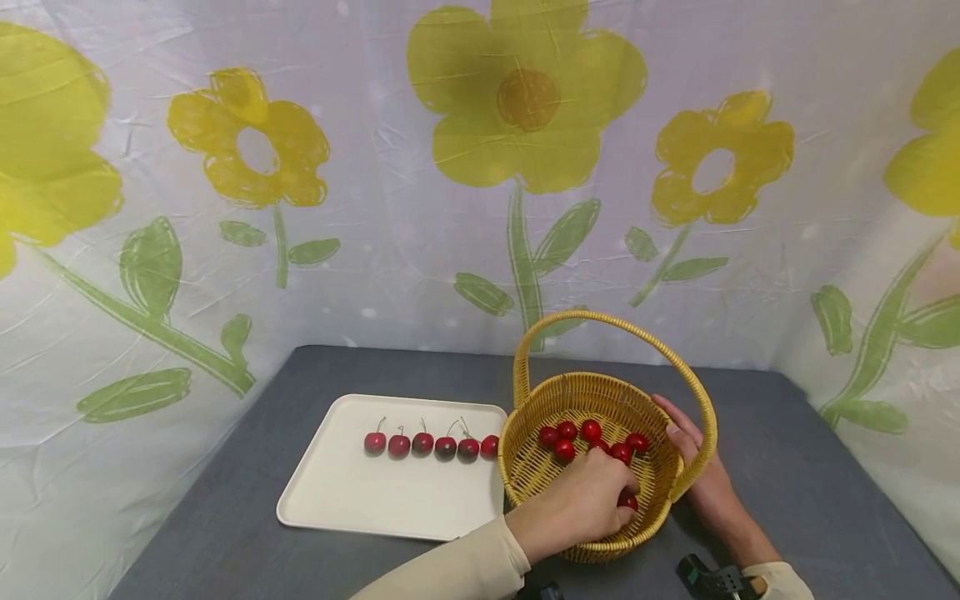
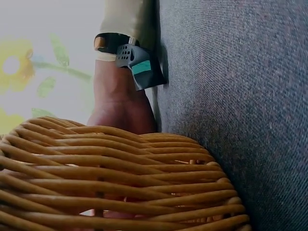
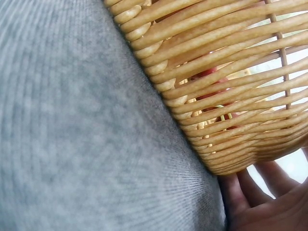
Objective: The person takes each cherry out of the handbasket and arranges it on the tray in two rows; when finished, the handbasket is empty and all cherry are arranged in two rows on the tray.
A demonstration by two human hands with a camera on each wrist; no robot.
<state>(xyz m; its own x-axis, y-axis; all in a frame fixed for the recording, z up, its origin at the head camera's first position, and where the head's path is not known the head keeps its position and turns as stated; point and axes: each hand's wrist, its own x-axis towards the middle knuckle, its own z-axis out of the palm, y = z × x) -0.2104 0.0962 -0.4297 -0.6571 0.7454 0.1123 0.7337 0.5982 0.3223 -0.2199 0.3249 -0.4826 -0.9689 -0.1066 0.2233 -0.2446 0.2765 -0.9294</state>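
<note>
My left hand (image 1: 577,500) reaches down into a yellow wicker basket (image 1: 573,383) with a tall arched handle. Its thumb and fingers pinch a dark red cherry (image 1: 627,501) near the basket's right wall. Several more cherries (image 1: 564,451) lie on the basket floor just beyond the knuckles. Outside, on the right, my right hand (image 1: 701,475) rests against the basket's wall, partly behind the handle. The right wrist view has that hand's extended fingers (image 3: 274,179) beside the wicker. Weave hides most of the right hand (image 2: 122,115) in the left wrist view.
A cream tray (image 1: 322,492) lies left of the basket, which overlaps its right end in this view. Several stemmed cherries (image 1: 422,443) form a row on it. Everything stands on a dark grey cloth-covered table (image 1: 795,467), with a flower-printed curtain (image 1: 375,292) behind.
</note>
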